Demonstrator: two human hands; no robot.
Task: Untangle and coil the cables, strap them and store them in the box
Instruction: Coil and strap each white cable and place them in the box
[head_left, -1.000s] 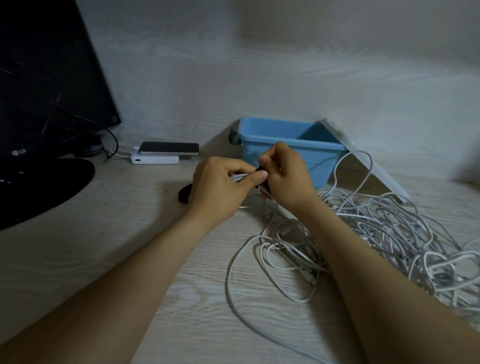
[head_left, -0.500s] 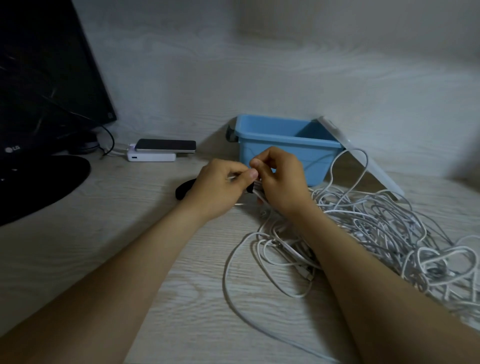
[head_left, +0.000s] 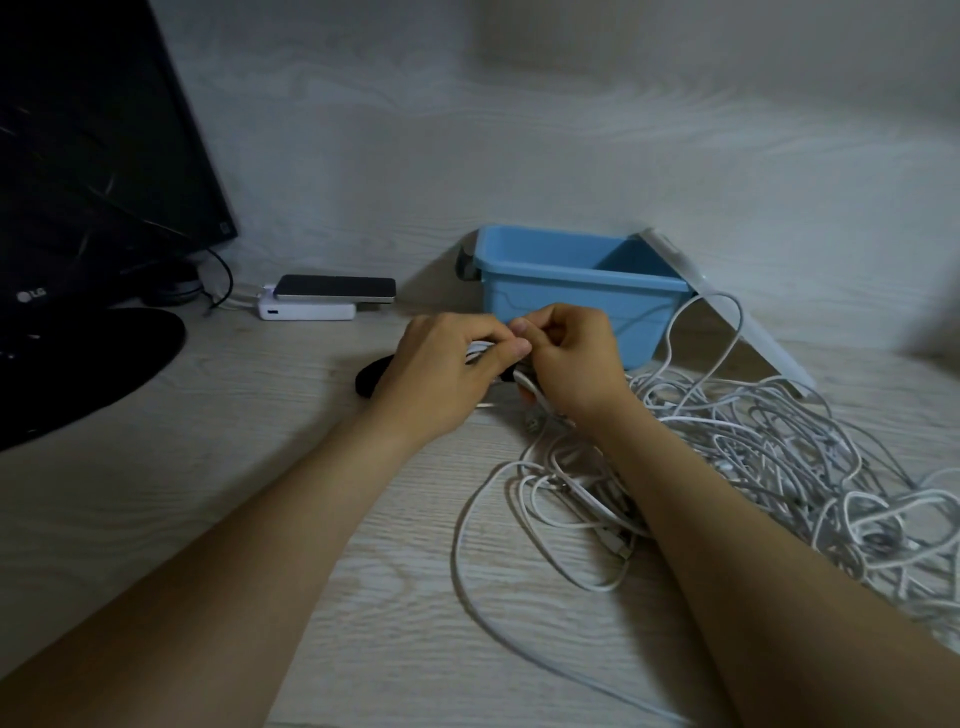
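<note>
Black flat-screen monitor (head_left: 93, 182) stands at the far left of the pale wood-grain desk (head_left: 208, 493), and just right of it a dark phone (head_left: 335, 287) lies on a white power bank (head_left: 306, 310). Both bare forearms reach forward and converge mid-desk. A black strap-like piece (head_left: 371, 378) pokes out from under the left hand (head_left: 441, 374), which is knuckles-up, fingers curled round a small bundle of white cable (head_left: 479, 350), thumb stretched rightward. The right hand (head_left: 571, 358) meets it, fingers tightly curled, pinching the same bundle. Behind them sits an open blue plastic box (head_left: 561, 291) with a whitish lid (head_left: 727, 312) leaning on its right side. A tangled heap of white cables (head_left: 779, 457) sprawls on the desk at right, outside the box.
</note>
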